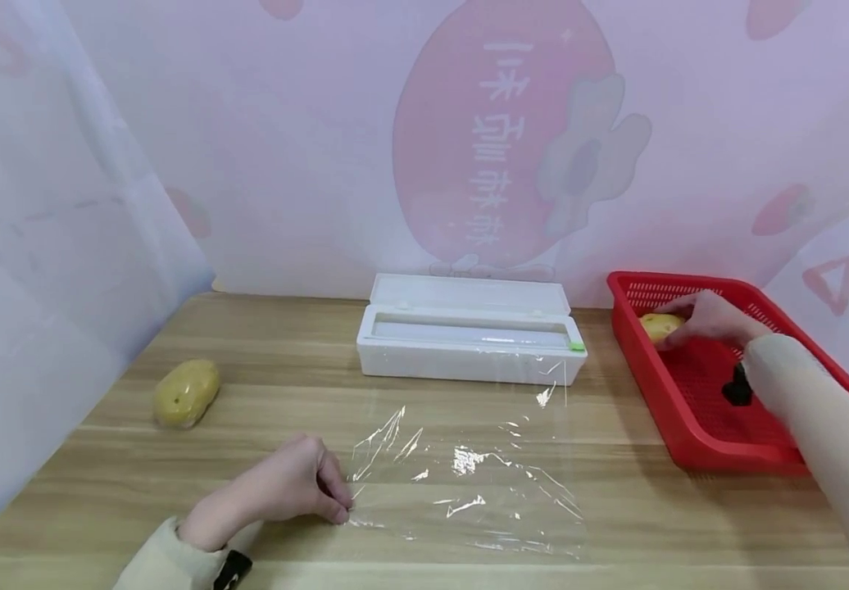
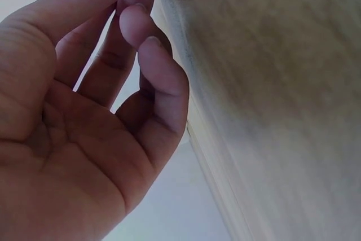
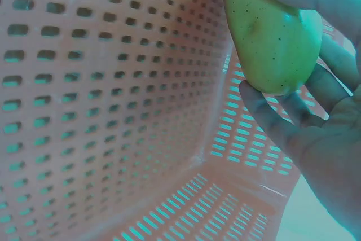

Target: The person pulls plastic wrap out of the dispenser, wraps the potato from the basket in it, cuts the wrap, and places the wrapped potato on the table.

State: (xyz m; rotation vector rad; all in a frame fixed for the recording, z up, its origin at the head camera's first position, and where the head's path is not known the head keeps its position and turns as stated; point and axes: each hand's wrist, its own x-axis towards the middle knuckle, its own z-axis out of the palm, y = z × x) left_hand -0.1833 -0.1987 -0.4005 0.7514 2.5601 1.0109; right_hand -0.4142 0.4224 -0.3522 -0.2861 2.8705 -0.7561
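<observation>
A sheet of cling film (image 1: 469,483) stretches over the tabletop from a white dispenser box (image 1: 469,360) with its lid raised. My left hand (image 1: 299,483) pinches the film's near left corner, close over the wood; the left wrist view has thumb and fingertips meeting at its top edge. Inside the red basket (image 1: 678,401), my right hand (image 1: 712,318) grips a yellow potato (image 3: 276,38). Fingers and thumb curl round that potato beside the basket's perforated wall. Another potato (image 1: 187,393), with a shiny filmy surface, lies on the left of the table.
The wooden table (image 1: 284,344) is backed by a pale printed sheet (image 1: 306,164), with more sheeting along the left and right. A green slider (image 1: 577,347) sits at the right end of the dispenser's front edge. The basket's raised rim borders the right arm.
</observation>
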